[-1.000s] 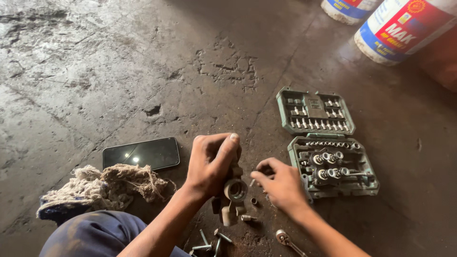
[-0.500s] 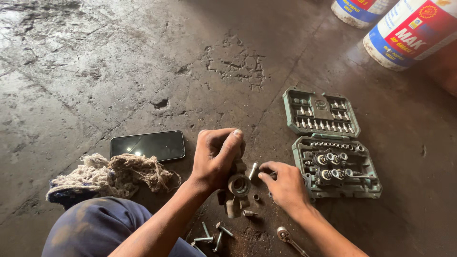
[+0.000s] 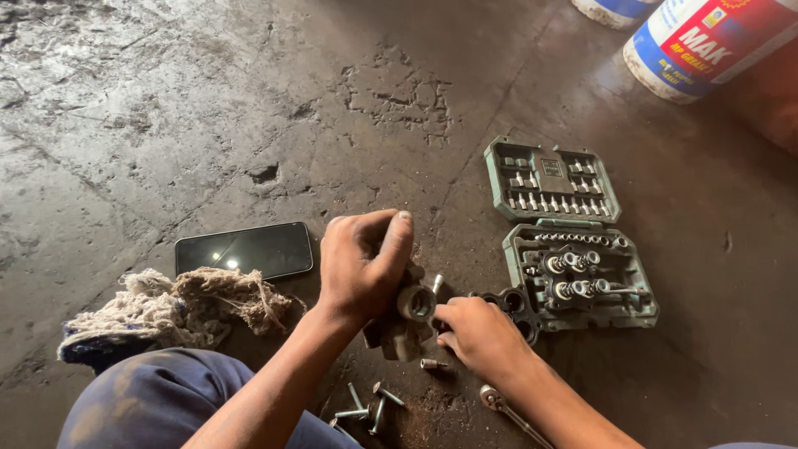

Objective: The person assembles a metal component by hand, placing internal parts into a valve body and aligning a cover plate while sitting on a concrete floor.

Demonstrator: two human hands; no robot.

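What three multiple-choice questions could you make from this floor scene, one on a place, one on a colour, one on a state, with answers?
1. Where does the phone lie?
A. On the floor just beyond the rag
B. Inside the socket case
C. Against the bucket

2. What colour is the socket case?
A. Bright orange
B. Grey-green
C. White

3. What state is the socket case in?
A. Shut and latched
B. Open and lying flat
C. Standing on edge

Answers:
1. A, since the dark phone lies flat on the concrete at the rag's far edge, left of the left hand.
2. B, since both halves show a dull grey-green shell.
3. B, since lid and base lie spread out with the bits and sockets showing, just right of the right hand.
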